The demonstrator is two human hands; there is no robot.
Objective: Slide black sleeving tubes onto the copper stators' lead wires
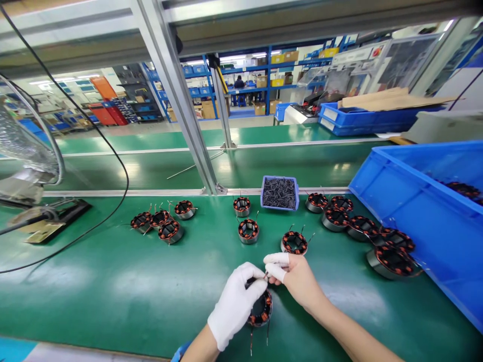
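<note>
Worktop (132,301): green and shiny in the head view, it carries several wound rings.
Front ring (264,315): on the worktop, close before the person, partly covered by the glove; its windings are orange, and two leads (251,344) point toward the person.
Left hand (234,305): in a white glove, it lies over the left side of the front ring; thumb and forefinger are pinching a thin wire end (266,275) at the far side of this ring.
Right hand (298,281): without glove, but with white covers on some fingers (278,272); these are pressed together at the same wire end, just beside the left fingertips.
Nearest other ring (294,251): directly beyond the right hand.
Purple tray (279,207): farther back, filled with small black pieces (279,192).
Left group (169,239): four rings, close together.
Right group (335,226): six rings in a row beside a large blue bin (426,241).
</note>
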